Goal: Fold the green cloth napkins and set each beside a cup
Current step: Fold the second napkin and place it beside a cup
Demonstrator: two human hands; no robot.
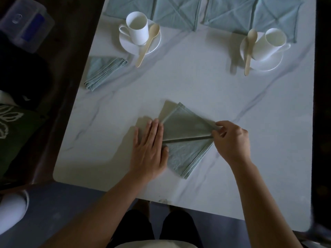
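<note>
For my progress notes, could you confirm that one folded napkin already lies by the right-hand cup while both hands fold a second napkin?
Not quite: the head view shows the folded napkin lying by the left-hand cup, not the right-hand cup. The rest holds: the left hand presses flat on the second napkin while the right hand pinches its corner.

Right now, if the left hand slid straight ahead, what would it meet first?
Past the napkin it presses, the left hand would likely cross bare table, then reach the spread napkins at the far edge.
</note>
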